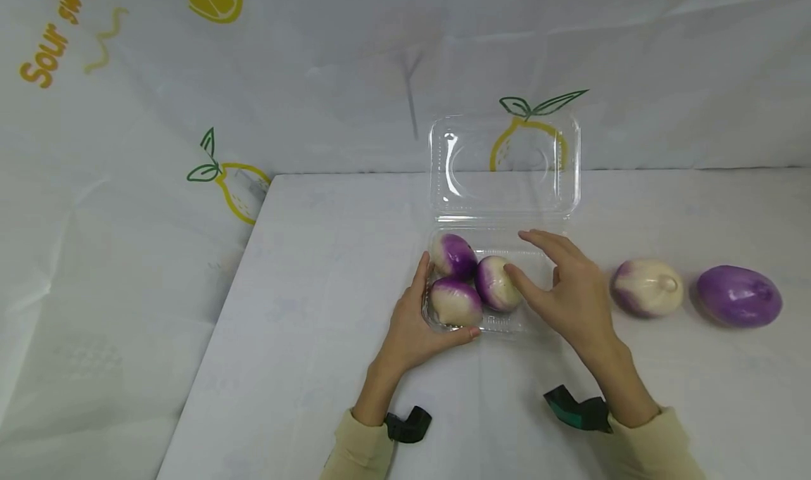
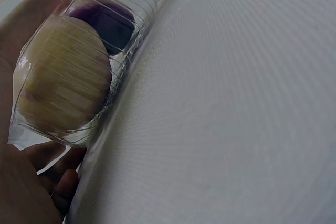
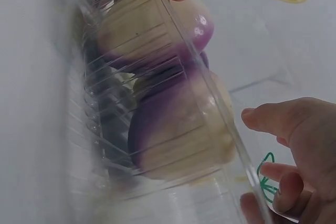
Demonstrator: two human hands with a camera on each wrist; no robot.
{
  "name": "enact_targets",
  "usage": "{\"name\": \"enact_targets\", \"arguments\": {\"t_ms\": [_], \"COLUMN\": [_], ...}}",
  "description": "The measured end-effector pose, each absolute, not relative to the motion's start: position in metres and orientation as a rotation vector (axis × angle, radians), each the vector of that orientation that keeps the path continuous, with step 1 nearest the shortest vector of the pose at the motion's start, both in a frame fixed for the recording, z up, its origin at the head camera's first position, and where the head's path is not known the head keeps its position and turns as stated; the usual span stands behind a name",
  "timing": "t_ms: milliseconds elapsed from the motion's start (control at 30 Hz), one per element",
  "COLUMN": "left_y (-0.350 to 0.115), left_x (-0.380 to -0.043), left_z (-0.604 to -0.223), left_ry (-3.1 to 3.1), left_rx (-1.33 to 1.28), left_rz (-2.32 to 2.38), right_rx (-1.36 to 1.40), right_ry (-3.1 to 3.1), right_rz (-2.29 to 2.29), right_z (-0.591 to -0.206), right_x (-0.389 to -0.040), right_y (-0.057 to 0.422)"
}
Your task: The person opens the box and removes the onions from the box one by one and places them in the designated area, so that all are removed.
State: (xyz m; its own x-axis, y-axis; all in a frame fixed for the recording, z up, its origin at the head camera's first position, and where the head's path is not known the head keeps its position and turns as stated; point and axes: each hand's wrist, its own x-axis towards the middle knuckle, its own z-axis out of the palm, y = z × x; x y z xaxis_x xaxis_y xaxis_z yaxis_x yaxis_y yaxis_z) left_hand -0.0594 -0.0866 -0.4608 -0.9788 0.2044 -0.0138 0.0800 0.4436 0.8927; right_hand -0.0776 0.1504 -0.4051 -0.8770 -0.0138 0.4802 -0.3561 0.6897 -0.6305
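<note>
Just left of the spread right hand [image 1: 573, 293], a purple-white vegetable [image 1: 496, 286] sits in a container [image 1: 507, 241] the left hand [image 1: 413, 333] grips.

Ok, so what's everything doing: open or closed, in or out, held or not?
Clear box: open, partly filled
Lid: raised
Three purple-and-white vegetables: inside the box
Pale vegetable: out, on the table
Purple vegetable: out, on the table
Left hand: touching the box
Right hand: thumb and fingers apart, holding nothing
</note>
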Motion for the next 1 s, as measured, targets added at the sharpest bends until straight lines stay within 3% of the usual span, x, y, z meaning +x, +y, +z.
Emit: {"name": "enact_targets", "arguments": {"t_ms": [1000], "left_y": [-0.086], "left_x": [-0.059], "left_z": [-0.459], "left_ry": [2.593], "left_rx": [0.241], "left_rz": [1.538], "right_rx": [0.323], "right_ry": [-2.739], "right_rz": [0.974], "right_z": [-0.413], "right_x": [-0.066], "right_y": [0.136]}}
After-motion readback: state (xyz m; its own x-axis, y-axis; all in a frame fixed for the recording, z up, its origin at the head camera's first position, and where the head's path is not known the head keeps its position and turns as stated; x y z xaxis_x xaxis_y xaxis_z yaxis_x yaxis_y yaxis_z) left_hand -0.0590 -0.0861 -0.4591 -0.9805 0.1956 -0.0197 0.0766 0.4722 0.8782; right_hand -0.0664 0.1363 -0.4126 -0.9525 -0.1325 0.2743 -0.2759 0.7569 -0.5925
